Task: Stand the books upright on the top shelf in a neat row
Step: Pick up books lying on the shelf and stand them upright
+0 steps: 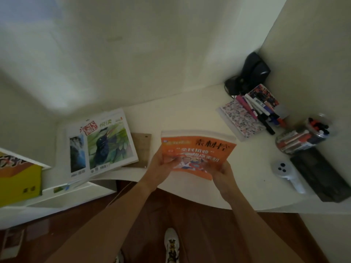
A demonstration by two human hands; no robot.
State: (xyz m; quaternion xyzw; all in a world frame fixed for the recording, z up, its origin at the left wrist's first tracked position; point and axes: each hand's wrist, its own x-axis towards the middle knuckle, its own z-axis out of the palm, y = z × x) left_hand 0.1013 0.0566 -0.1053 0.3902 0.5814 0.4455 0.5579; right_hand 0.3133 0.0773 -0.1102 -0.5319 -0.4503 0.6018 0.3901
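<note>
An orange book (197, 149) is held just above the white desk (190, 114), cover up. My left hand (160, 166) grips its near left edge, thumb on the cover. My right hand (221, 172) grips the near right corner. A white book with a bird picture (102, 143) lies flat on the desk to the left. A yellow and orange book (17, 179) sits on a low white shelf (57, 196) at the far left.
A thin brown board (141, 147) lies beside the bird book. At the right stand a floral notebook with pens (245, 116), a pen jar (303, 135), a black case (322, 175), a white controller (286, 173) and a black device (250, 71) in the corner.
</note>
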